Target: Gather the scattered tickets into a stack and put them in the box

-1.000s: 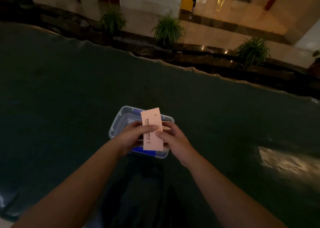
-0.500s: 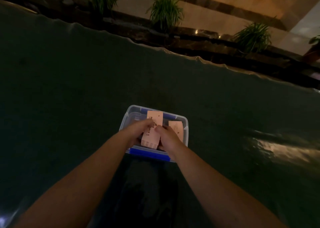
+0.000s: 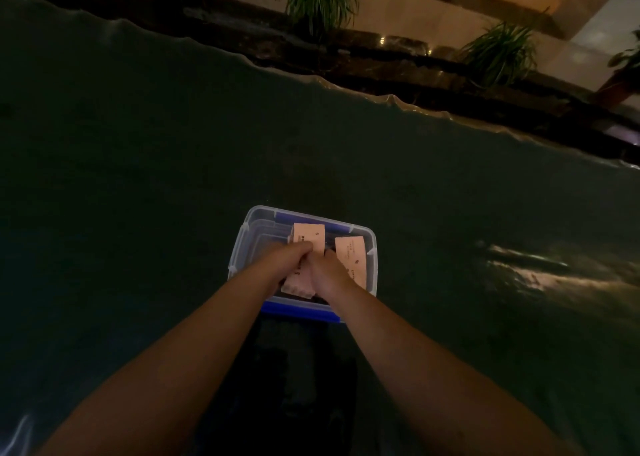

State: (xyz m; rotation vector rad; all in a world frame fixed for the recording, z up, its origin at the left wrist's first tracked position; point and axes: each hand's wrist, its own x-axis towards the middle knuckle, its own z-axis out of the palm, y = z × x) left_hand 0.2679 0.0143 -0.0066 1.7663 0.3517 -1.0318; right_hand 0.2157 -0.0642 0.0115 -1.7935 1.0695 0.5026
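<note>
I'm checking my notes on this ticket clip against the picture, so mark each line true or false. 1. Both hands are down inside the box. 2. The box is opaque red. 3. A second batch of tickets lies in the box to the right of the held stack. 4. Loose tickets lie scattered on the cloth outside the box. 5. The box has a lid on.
1. True: the left hand and right hand reach into the box, both on the ticket stack.
2. False: it is clear plastic with blue trim.
3. True: the other tickets lie right of the stack.
4. False: none show on the dark cloth.
5. False: it is open.
</note>
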